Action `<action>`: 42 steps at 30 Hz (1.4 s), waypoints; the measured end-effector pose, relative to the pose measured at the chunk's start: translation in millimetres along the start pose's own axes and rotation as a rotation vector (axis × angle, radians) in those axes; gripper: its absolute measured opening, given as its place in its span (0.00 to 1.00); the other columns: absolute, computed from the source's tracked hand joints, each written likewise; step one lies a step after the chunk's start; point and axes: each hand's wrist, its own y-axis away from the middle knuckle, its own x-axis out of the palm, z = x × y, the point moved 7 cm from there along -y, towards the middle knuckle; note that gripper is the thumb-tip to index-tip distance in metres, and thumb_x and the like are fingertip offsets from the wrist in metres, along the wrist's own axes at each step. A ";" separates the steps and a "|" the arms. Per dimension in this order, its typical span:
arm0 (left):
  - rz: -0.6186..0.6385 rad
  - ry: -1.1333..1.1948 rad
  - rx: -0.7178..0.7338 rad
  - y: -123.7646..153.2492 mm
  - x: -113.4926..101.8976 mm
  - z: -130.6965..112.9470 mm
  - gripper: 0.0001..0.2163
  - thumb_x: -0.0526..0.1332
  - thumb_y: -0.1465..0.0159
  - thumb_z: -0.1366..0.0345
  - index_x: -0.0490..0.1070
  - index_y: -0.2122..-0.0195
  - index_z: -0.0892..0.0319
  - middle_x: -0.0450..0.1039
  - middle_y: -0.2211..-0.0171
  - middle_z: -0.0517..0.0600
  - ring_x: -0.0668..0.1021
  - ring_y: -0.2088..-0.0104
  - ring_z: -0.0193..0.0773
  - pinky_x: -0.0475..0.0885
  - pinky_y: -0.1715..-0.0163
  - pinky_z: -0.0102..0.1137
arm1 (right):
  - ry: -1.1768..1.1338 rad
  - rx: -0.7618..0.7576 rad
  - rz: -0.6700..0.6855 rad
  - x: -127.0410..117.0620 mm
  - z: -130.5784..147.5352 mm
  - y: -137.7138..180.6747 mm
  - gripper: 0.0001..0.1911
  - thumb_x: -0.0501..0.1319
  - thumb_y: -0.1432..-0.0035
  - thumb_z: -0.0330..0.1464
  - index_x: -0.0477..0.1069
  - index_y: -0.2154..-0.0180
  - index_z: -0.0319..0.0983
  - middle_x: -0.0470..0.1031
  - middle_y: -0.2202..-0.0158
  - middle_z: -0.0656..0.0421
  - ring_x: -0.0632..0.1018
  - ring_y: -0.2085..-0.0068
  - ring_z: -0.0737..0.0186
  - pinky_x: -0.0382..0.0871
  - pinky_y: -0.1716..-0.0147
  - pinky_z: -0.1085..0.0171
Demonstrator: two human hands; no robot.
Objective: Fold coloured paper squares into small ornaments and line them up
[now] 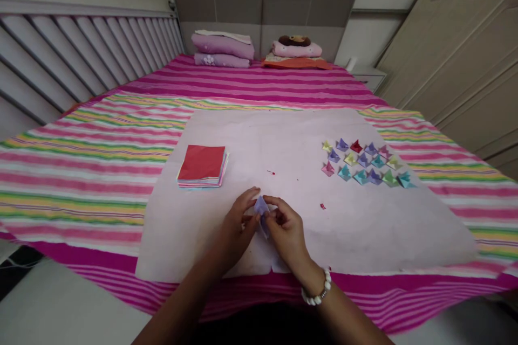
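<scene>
Here, striped bed (101, 145) — pale sheet (364, 226), headboard (263, 11)

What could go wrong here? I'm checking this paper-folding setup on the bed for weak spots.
1. The small lilac paper piece is pinched only by the fingertips of the left hand and right hand; it might slip or crease badly.
2. The finished little folded paper shapes lie loose on the pale sheet; a nudge of the soft striped bedspread could scatter them.

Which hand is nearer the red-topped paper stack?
Left. The left hand sits just right of the paper stack; the right hand lies farther right.
</scene>
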 end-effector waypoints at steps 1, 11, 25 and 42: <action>0.015 -0.053 0.051 1.1 0.2 -4.4 0.17 0.55 0.35 0.66 0.66 0.45 0.52 0.57 0.35 0.56 0.63 0.37 0.49 0.70 0.47 0.41 | -0.006 -0.001 -0.001 -0.6 -0.8 0.0 0.17 0.57 0.47 0.29 0.73 0.54 0.40 0.65 0.80 0.65 0.64 0.80 0.68 0.59 0.82 0.68; 0.166 -0.303 0.124 4.2 -2.6 -8.7 0.14 0.67 0.48 0.69 0.69 0.60 0.54 0.61 0.37 0.58 0.62 0.36 0.50 0.60 0.40 0.46 | 0.092 -0.236 0.078 -3.0 17.0 -2.1 0.13 0.56 0.44 0.25 0.78 0.64 0.43 0.76 0.59 0.55 0.76 0.62 0.60 0.70 0.68 0.63; 0.037 -0.113 0.049 1.8 -15.6 0.5 0.10 0.67 0.47 0.67 0.66 0.67 0.57 0.70 0.46 0.53 0.77 0.53 0.42 0.74 0.57 0.35 | 0.135 -0.282 0.430 4.6 30.5 3.6 0.20 0.53 0.50 0.19 0.74 0.59 0.42 0.68 0.44 0.53 0.73 0.47 0.57 0.69 0.53 0.59; 0.356 0.105 -0.034 3.7 -16.6 2.6 0.05 0.63 0.40 0.66 0.73 0.62 0.55 0.69 0.48 0.51 0.77 0.55 0.38 0.72 0.53 0.37 | 0.078 -0.196 0.465 -1.9 30.9 -1.2 0.09 0.57 0.51 0.21 0.71 0.69 0.40 0.72 0.55 0.54 0.74 0.63 0.64 0.69 0.66 0.64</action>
